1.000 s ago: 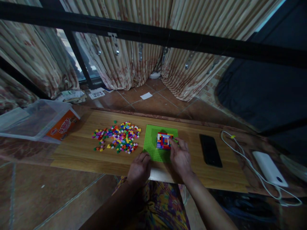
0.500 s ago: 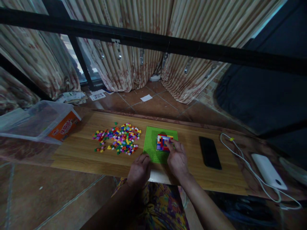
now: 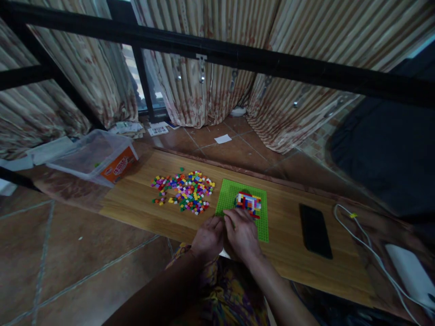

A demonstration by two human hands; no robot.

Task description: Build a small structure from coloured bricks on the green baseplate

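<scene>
A green studded baseplate (image 3: 261, 231) lies on the wooden board, and a small build of multicoloured toy bricks (image 3: 249, 202) stands on it. My left hand (image 3: 209, 237) is at the plate's near left corner, fingers curled together. Right beside it is my right hand (image 3: 240, 230), just in front of the build, its thumb and fingers pinched close to the left fingertips. Whatever lies between the fingers is too small or hidden to make out. Left of the plate spreads a loose pile of small coloured bricks (image 3: 192, 190).
A clear plastic box (image 3: 91, 158) with an orange label stands at the board's left end. To the right lie a black phone (image 3: 315, 231), a white cable (image 3: 365, 242) and a white power bank (image 3: 409, 271). A dark metal rail (image 3: 217, 50) crosses in front of the curtains.
My right hand has come off the top of the brick build and moved toward me, meeting my left hand. The view has turned slightly left.
</scene>
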